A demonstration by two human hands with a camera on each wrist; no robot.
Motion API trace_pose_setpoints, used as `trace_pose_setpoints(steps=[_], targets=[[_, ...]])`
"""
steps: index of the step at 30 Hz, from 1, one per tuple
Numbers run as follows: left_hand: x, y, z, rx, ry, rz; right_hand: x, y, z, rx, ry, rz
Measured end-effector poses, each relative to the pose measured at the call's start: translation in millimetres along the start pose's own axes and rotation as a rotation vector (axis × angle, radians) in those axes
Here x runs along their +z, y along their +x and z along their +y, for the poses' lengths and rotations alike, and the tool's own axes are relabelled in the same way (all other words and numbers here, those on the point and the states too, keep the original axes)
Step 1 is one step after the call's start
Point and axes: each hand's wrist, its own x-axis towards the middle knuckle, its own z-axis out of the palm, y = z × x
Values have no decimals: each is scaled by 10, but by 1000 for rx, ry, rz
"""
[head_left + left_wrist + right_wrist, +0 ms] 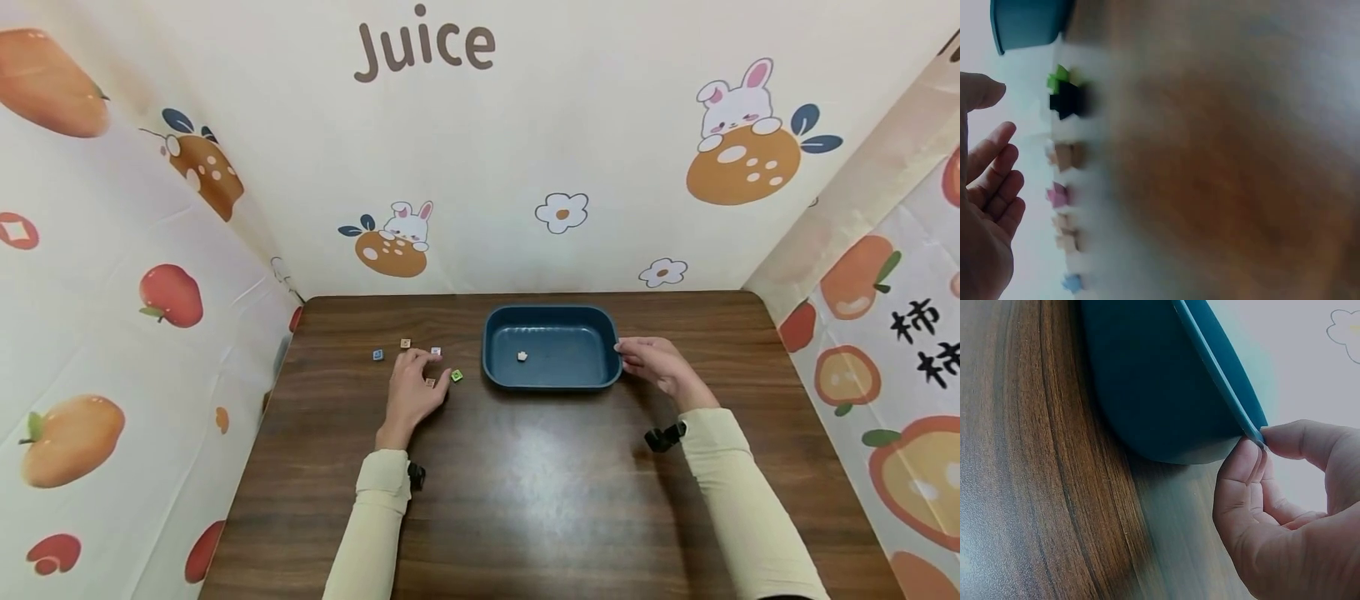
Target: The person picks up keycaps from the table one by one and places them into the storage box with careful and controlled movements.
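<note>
My right hand (660, 367) pinches the right rim of a dark blue rectangular tray (551, 386) between thumb and fingers; the right wrist view shows this grip closely. One small whitish piece (522, 357) lies inside the tray. Left of the tray, my left hand (415, 392) hovers over several small blocks, thumb and fingers apart and nothing between them in the left wrist view. Around it lie a green block (457, 376), a pale pinkish block (436, 352), a tan block (406, 343) and a blue block (378, 355). Another tan block (430, 382) shows between thumb and fingers from above.
A brown wood-grain table (525, 500) carries everything. Behind it rises a printed fabric backdrop (480, 167), with similar cloth at both sides. Each wrist wears a small black camera; the right one (665, 437) sits by the cuff.
</note>
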Motion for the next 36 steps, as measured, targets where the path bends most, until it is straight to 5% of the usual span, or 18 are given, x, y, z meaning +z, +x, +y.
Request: trace_pose_setpoints(steps=[14, 24, 36], targets=[[-101, -163, -216, -71, 21, 13, 10, 32, -49, 0, 22, -8], [-83, -237, -277, -125, 53, -46, -16, 27, -69, 19, 5, -4], [-32, -328, -288, -117, 58, -20, 4, -20, 1, 26, -42, 22]])
